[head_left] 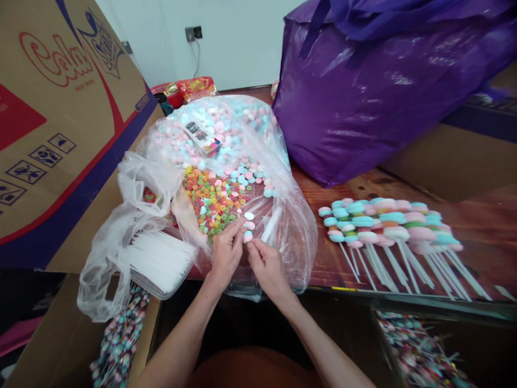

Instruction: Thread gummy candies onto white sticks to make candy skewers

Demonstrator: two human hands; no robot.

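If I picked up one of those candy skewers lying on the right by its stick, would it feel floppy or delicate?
The candy skewers would probably feel top-heavy, since the pink and blue candies crowd one end. The white sticks look straight, so likely fairly stiff. The candies look puffy, so squeezing might dent them.

L hand (225, 249), R hand (269, 265) pinching candy stack (250, 226), skewers (390, 220) to R, purple bag (363, 97) bhnd

We were in what looked like a small sweets workshop: our wooden counter (325, 264) carried a clear bag (301, 237) of loose candies (218, 199), a tub (167, 293) of white sticks (161, 258) and many candy skewers (388, 223), beside a printed carton (72, 134).
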